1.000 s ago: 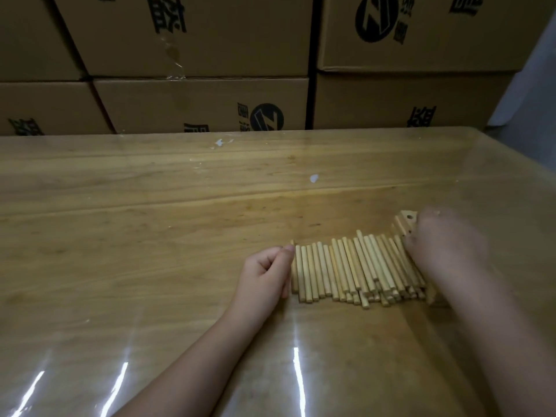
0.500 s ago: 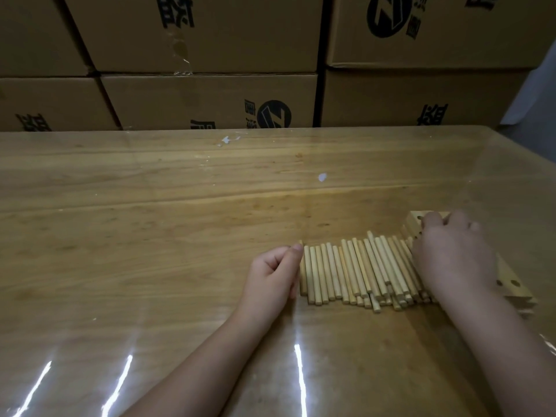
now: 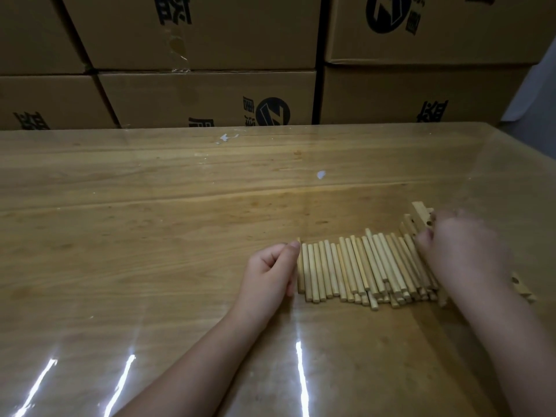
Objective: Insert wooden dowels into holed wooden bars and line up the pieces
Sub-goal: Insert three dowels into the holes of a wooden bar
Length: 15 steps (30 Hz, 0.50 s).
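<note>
The row of wooden dowels (image 3: 361, 269) lies side by side on the counter (image 3: 150, 236), each stick running away from you. The near ends are ragged, and a few dowels at the right half ride on top of others.

Your left grip (image 3: 270, 272) sits at the left end of that row. Its fingers are curled inward, and its edge and index fingertip touch the outermost dowel. You cannot tell whether it clasps that dowel or only presses against it.

Your right grip (image 3: 460, 254) covers the right end of the row and is blurred. Its fingers bend down onto the last dowels and onto a holed wooden bar (image 3: 421, 213), so you cannot tell whether it holds anything.

That bar lies just right of the row, slanted. Its far end with a drilled hole shows beyond your fingers, and a near end with another hole shows past your wrist.

Beyond the row, a small white scrap (image 3: 321, 174) sits on the glossy counter. Further back stand stacked cardboard boxes (image 3: 195, 94) with dark printed logos.
</note>
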Each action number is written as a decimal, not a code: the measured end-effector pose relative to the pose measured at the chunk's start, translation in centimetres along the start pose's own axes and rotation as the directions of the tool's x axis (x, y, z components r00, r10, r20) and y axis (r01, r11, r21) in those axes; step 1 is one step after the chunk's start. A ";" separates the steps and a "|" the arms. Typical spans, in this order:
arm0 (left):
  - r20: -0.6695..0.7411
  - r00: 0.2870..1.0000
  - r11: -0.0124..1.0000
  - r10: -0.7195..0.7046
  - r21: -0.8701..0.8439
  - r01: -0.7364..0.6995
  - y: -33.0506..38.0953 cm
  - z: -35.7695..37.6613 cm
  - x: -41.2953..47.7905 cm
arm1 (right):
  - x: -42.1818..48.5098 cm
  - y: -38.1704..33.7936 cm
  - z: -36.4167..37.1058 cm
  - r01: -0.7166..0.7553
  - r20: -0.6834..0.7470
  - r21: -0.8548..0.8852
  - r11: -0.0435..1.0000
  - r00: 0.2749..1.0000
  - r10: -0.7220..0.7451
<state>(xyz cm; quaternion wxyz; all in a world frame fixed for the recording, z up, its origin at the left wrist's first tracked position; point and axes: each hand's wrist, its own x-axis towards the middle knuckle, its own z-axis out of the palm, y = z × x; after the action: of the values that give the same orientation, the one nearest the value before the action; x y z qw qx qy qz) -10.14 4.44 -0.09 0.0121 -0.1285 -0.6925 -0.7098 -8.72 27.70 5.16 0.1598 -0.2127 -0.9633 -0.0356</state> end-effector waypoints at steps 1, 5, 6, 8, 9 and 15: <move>-0.001 1.000 1.000 0.000 -0.002 0.000 0.0 0.0 -0.1 | 0.1 0.2 -0.2 0.008 -0.026 0.055 0.998 1.000 -0.006; 0.007 1.000 1.000 -0.023 -0.001 0.023 0.0 -0.3 -0.1 | 0.4 0.6 -2.5 0.036 -0.108 0.564 0.825 0.994 0.031; 0.017 0.999 0.999 -0.038 -0.018 0.039 0.2 -0.3 -0.1 | 0.3 0.2 -3.2 -0.011 -0.014 0.759 0.651 0.999 0.033; 0.037 0.997 0.996 -0.065 -0.061 0.067 0.7 -0.2 -0.1 | -0.2 -1.5 -4.2 -0.193 0.211 0.961 0.197 0.975 -0.074; 0.041 0.996 0.993 -0.074 -0.088 0.077 0.9 -0.2 -0.1 | -0.5 -2.5 -4.3 -0.283 0.284 0.959 0.031 0.948 -0.142; 0.051 0.996 0.980 -0.068 -0.184 0.076 1.0 -0.2 0.0 | -3.1 -8.8 -1.0 -0.255 0.233 0.957 -0.136 0.960 -0.158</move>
<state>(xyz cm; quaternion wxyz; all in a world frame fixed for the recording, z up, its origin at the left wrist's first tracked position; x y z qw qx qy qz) -9.99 4.25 0.87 -0.0410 -0.1198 -0.6277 -0.7681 -9.48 18.31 5.11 0.1321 -0.0577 -0.6600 0.7373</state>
